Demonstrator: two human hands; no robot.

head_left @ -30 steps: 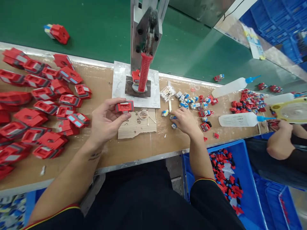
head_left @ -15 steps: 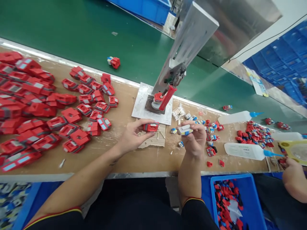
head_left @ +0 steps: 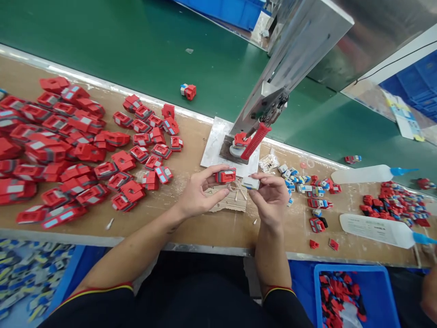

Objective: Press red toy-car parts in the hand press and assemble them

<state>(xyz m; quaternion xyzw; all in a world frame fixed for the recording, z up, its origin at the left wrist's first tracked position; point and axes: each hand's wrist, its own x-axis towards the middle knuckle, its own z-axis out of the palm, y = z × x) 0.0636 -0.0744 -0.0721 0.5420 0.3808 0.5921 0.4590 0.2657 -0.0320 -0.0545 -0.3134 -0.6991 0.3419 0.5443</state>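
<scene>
Near the middle of the view, my left hand (head_left: 201, 193) is closed round a red plastic part (head_left: 225, 175) with an opening in its side. My right hand (head_left: 272, 196) pinches a white part (head_left: 251, 183) with a blue and yellow edge, close beside the red one. A small gap seems to lie between the two parts. Both are held above a piece of torn cardboard (head_left: 228, 202) with cotton swabs on it. Behind them stands a metal press with a red handle (head_left: 253, 145) on a white base plate (head_left: 211, 150).
Many red parts (head_left: 85, 120) cover the bench's left side. White-blue pieces (head_left: 290, 175), red pieces (head_left: 392, 202) and two bottles (head_left: 362, 174) lie right. A green belt (head_left: 129, 54) runs behind. Blue bins (head_left: 391, 291) stand below. Another person's arm (head_left: 429, 291) shows at the right edge.
My right hand has brought the white part closer to the red part and tilted it. The camera view has shifted, so the bench items appear displaced.
</scene>
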